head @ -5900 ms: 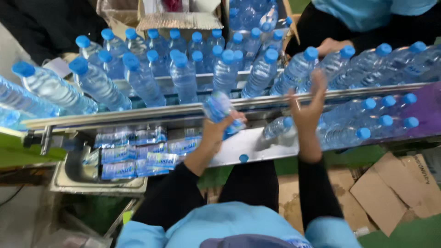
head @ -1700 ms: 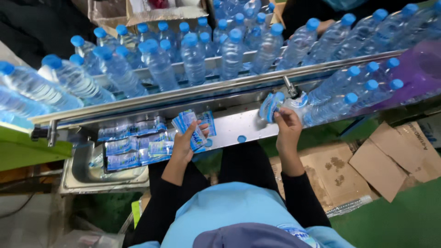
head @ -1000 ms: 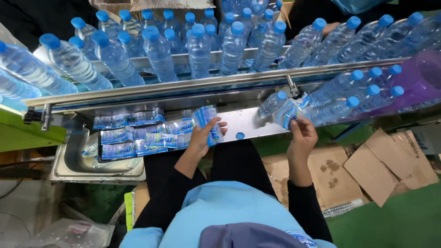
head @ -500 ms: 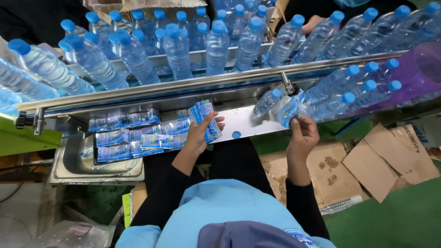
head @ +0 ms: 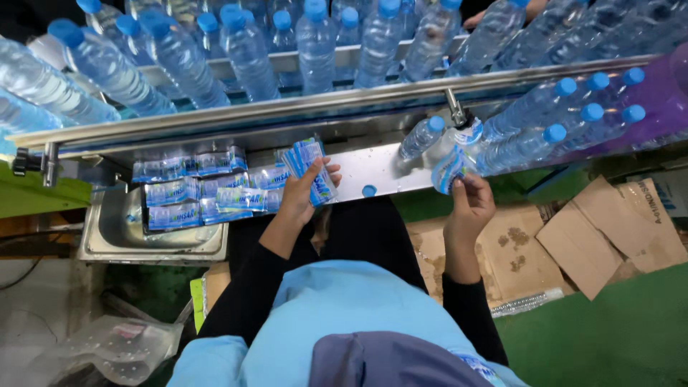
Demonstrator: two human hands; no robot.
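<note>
While the conveyor line runs the whole width of the scene, clear water bottles with blue caps stand crowded along its far side, and more bottles lie on their sides at its right end. Flattened cardboard lies on the green floor below that end. Under the near rail, toward the left, a steel tray holds rows of blue-and-white labels laid flat against its back edge.

Just right of the tray, the left hand is closed on a fanned stack of label sleeves: the thumb presses across the front, the other fingers curl behind, and the stack stands upright against the steel plate below the rail. Well apart from it, the right hand reaches up to a lying bottle at the plate's right edge. Its thumb and fingertips are pinched on a blue-and-white label wrapped round the bottle's base, the remaining fingers loosely bent. A loose blue cap rests on the plate between the two hands.
</note>
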